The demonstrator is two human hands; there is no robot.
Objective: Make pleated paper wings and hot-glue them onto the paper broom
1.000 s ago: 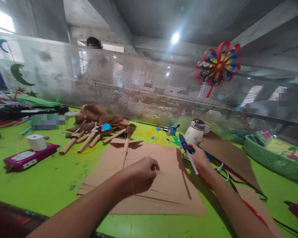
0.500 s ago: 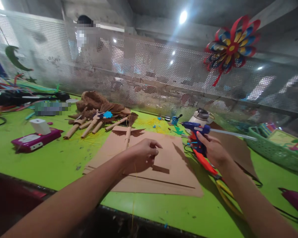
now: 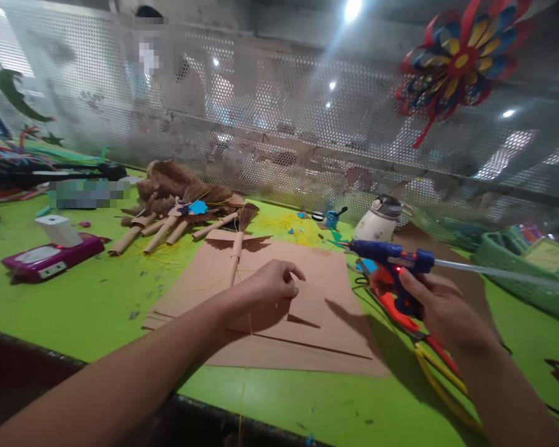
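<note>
My right hand (image 3: 440, 301) grips a blue hot glue gun (image 3: 384, 251) above the right edge of the brown paper sheets (image 3: 328, 341). Its nozzle points left, a red light glows on it, and a clear glue stick juts out behind. Over the sheets, my left hand (image 3: 272, 287) is closed, thumb and fingers pinched at a small piece of brown paper (image 3: 310, 305) whose lower edge casts a shadow. Beyond that hand lies a rolled brown-paper figure (image 3: 236, 249) with a fringed top and folded paper wings. Yellow thread trails near my left wrist.
More rolled paper figures (image 3: 161, 233) are heaped at the back. A purple power strip (image 3: 51, 256) with a white charger sits left. Orange-and-yellow-handled pliers or cutters (image 3: 428, 354) lie under my right hand. Behind stand a kettle-like bottle (image 3: 377, 217), a green basket (image 3: 517, 273) and a mesh screen (image 3: 279, 124).
The glue gun in my right hand has come closer and turned more side-on to view. My left hand has barely moved over the sheets. The camera view has shifted slightly.
</note>
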